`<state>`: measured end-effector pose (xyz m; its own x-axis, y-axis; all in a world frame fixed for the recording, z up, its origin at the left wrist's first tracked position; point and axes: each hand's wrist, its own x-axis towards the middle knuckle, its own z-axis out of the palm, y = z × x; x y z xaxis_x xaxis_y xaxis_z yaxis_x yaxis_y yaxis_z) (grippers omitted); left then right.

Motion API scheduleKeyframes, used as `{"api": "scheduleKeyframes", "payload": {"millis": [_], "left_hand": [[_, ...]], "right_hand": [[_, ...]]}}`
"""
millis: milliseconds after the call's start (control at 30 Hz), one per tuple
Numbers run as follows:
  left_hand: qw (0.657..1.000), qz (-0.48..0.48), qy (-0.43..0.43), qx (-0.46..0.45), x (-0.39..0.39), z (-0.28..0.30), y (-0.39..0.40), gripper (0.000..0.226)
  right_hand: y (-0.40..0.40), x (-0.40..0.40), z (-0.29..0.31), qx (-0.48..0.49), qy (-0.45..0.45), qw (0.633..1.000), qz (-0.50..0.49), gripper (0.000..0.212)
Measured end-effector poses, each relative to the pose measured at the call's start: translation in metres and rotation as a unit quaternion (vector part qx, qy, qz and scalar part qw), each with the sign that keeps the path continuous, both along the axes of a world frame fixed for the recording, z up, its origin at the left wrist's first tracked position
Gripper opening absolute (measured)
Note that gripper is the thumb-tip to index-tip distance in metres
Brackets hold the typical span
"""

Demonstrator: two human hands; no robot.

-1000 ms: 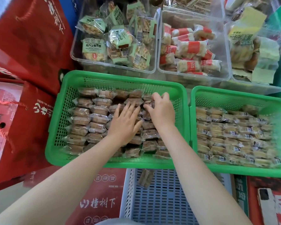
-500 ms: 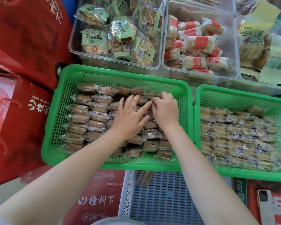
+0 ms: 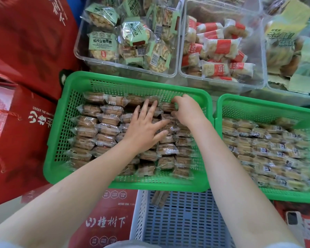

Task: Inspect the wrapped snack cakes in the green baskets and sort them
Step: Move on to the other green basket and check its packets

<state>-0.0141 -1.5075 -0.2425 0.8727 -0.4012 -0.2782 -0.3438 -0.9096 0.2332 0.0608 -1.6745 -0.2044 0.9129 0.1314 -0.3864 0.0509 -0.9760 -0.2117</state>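
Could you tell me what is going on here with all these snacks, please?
A person is going through wrapped snack cakes in the left green basket. The left hand lies flat on the cakes with fingers spread; the right hand curls over a cake near the far wall. The right green basket is untouched.
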Motion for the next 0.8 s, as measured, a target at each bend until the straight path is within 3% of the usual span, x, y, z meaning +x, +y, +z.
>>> {"api": "scheduleKeyframes", "payload": {"millis": [133,333,533,600,700,800], "left_hand": [[1.000,-0.001,0.011,0.015,0.000,0.000,0.000,0.058],[0.999,-0.004,0.022,0.029,0.001,0.002,0.000,0.059],[0.998,-0.007,0.031,0.051,0.001,0.007,-0.002,0.060],[0.997,-0.007,0.041,0.058,0.001,0.014,-0.003,0.062],[0.999,0.003,0.048,0.015,-0.005,0.032,-0.003,0.059],[0.973,0.094,0.090,-0.190,-0.025,0.061,-0.002,0.053]], "right_hand": [[0.002,0.001,0.000,-0.036,-0.021,0.998,0.039,0.028],[-0.008,-0.007,0.004,0.012,-0.029,0.998,0.046,0.028],[-0.016,-0.013,0.027,0.117,0.003,0.990,-0.075,0.031],[-0.020,-0.019,0.032,0.167,-0.027,0.979,-0.116,0.028],[-0.025,-0.042,0.051,0.250,-0.117,0.940,-0.201,0.027],[-0.025,-0.084,0.079,0.453,-0.076,0.822,-0.338,0.020]]}}
